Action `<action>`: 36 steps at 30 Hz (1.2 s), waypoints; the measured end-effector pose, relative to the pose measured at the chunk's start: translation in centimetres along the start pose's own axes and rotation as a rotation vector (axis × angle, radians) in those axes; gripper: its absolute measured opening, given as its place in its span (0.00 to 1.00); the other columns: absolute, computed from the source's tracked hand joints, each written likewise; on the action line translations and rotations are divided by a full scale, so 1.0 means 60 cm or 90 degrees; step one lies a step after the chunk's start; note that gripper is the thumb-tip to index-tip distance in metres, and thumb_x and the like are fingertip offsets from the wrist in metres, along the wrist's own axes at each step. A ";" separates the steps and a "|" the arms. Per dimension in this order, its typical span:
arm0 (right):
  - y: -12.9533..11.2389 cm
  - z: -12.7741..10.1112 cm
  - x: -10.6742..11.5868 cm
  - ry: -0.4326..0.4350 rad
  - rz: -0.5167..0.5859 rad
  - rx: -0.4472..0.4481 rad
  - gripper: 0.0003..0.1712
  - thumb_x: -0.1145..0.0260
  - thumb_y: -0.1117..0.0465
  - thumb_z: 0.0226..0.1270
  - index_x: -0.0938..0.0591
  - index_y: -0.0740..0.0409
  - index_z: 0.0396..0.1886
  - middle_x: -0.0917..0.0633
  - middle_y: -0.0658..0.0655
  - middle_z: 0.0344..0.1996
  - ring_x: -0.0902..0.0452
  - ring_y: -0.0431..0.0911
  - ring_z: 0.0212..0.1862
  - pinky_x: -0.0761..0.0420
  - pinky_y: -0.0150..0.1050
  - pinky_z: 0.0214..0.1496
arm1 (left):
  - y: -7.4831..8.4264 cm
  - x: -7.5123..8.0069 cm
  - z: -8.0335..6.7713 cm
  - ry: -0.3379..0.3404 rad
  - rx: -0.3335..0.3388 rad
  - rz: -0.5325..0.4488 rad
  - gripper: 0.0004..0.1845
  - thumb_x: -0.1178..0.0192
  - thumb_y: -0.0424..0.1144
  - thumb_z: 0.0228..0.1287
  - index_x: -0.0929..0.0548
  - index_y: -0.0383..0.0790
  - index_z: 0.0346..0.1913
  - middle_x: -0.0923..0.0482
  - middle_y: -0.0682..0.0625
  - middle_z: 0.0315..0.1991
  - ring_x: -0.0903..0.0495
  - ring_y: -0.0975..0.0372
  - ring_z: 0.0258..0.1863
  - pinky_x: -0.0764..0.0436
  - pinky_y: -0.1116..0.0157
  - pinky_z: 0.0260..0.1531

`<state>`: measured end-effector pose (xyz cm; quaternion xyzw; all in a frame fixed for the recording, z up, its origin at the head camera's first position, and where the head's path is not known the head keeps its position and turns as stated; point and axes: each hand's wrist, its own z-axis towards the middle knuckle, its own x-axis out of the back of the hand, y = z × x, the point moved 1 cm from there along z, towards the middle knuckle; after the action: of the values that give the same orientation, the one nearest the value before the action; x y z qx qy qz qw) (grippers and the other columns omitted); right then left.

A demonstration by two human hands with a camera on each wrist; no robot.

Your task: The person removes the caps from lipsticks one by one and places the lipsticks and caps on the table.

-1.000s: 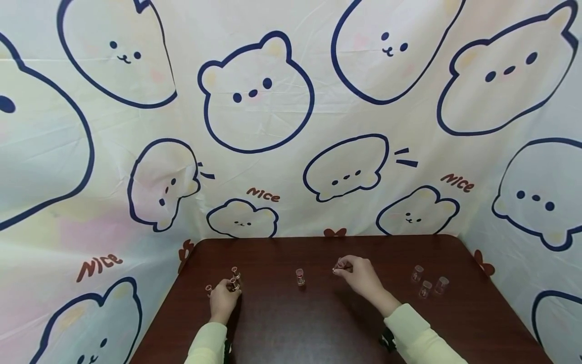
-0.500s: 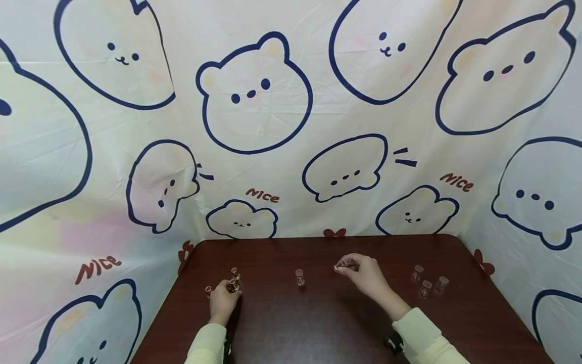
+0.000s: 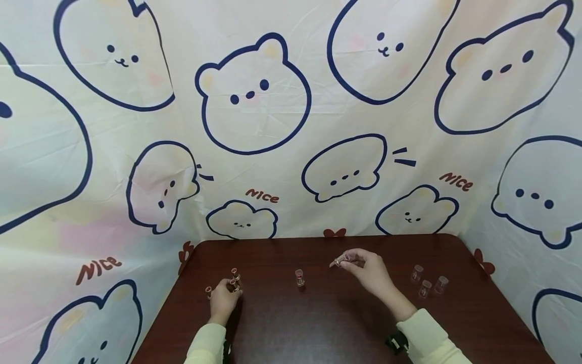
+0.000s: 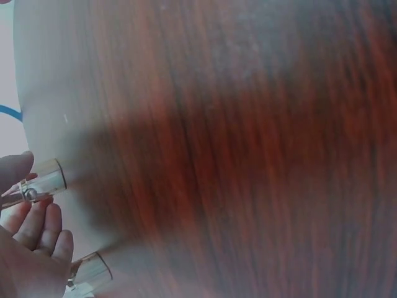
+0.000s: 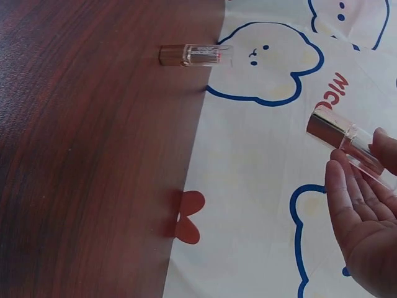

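My left hand (image 3: 223, 301) pinches a lipstick tube (image 4: 44, 179) between thumb and fingers on the left of the table; the fingers partly hide it. Beside it stand a gold-rimmed tube (image 3: 235, 274) just behind and another tube (image 3: 208, 291) to the left. My right hand (image 3: 369, 268) is raised over the far right-centre, thumb and fingertips gripping a lipstick tube (image 5: 327, 128) with a gold base and clear body, held tilted. Between the hands, one lipstick tube (image 3: 299, 278) stands upright by itself, showing red through its clear upper part.
Three clear cylinders (image 3: 425, 288) stand grouped on the right side of the dark brown table (image 3: 291, 323). A fabric sheet (image 3: 254, 121) printed with cartoon bears hangs behind the table's far edge and along both sides.
My right hand has risen slightly and shifted a little right, tilting the lipstick tube so more of it shows. My left hand has stayed nearly still.
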<state>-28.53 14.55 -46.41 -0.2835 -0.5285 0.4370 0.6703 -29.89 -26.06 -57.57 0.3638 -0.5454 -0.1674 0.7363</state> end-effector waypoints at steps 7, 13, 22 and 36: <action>-0.008 0.000 0.007 -0.011 0.084 0.000 0.14 0.29 0.56 0.62 0.16 0.57 0.45 0.13 0.52 0.36 0.17 0.45 0.41 0.19 0.34 0.41 | 0.006 0.005 -0.004 0.013 0.012 -0.029 0.20 0.32 0.33 0.56 0.23 0.26 0.49 0.18 0.33 0.40 0.21 0.42 0.40 0.30 0.41 0.47; -0.016 0.001 0.010 -0.016 0.154 -0.017 0.18 0.29 0.56 0.62 0.17 0.59 0.49 0.14 0.55 0.40 0.18 0.46 0.42 0.19 0.34 0.43 | 0.014 0.007 -0.009 0.025 0.016 -0.053 0.23 0.32 0.34 0.58 0.25 0.27 0.54 0.20 0.31 0.45 0.22 0.41 0.45 0.26 0.45 0.44; -0.031 0.001 0.012 -0.025 0.238 -0.018 0.21 0.30 0.60 0.64 0.20 0.63 0.55 0.16 0.60 0.44 0.17 0.47 0.42 0.18 0.38 0.45 | 0.019 0.010 -0.011 0.053 0.002 -0.068 0.26 0.31 0.33 0.58 0.27 0.27 0.57 0.23 0.30 0.51 0.23 0.41 0.49 0.25 0.45 0.45; -0.036 0.003 0.015 -0.029 0.350 -0.034 0.24 0.33 0.62 0.66 0.24 0.67 0.58 0.18 0.64 0.49 0.17 0.50 0.47 0.21 0.45 0.51 | 0.052 0.030 -0.009 0.086 -0.033 -0.070 0.29 0.31 0.37 0.58 0.28 0.31 0.61 0.24 0.34 0.54 0.27 0.43 0.54 0.30 0.44 0.51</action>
<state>-28.00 14.35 -44.10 -0.4239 -0.4578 0.5947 0.5070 -29.22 -24.89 -54.18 0.3845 -0.4692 -0.1968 0.7703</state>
